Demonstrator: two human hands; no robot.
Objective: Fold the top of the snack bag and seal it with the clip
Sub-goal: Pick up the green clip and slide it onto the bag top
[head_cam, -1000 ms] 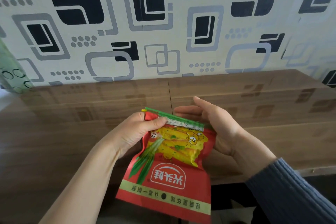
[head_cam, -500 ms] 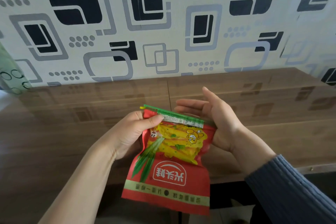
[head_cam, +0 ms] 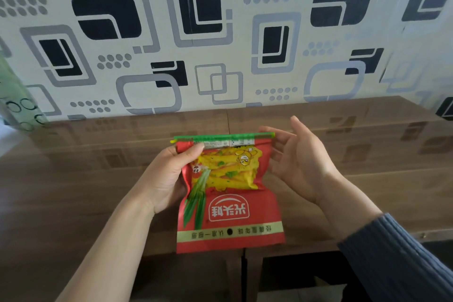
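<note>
While the left grip [head_cam: 171, 174] pinches the snack bag [head_cam: 228, 193], the right grip [head_cam: 299, 162] spreads wide beside it.

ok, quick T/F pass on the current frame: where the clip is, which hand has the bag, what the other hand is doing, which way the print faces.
1. The green clip sits across the folded top edge of the snack bag. True.
2. The right hand grips the bag. False: it is open, palm toward the bag's right edge, fingers spread; only the fingertips are near the clip's right end.
3. The left hand holds the bag near its upper left corner, thumb on the front. True.
4. The clip lies loose on the wooden table. False: it is on the bag.
5. The bag's print reads upside down to the camera. True.
</note>
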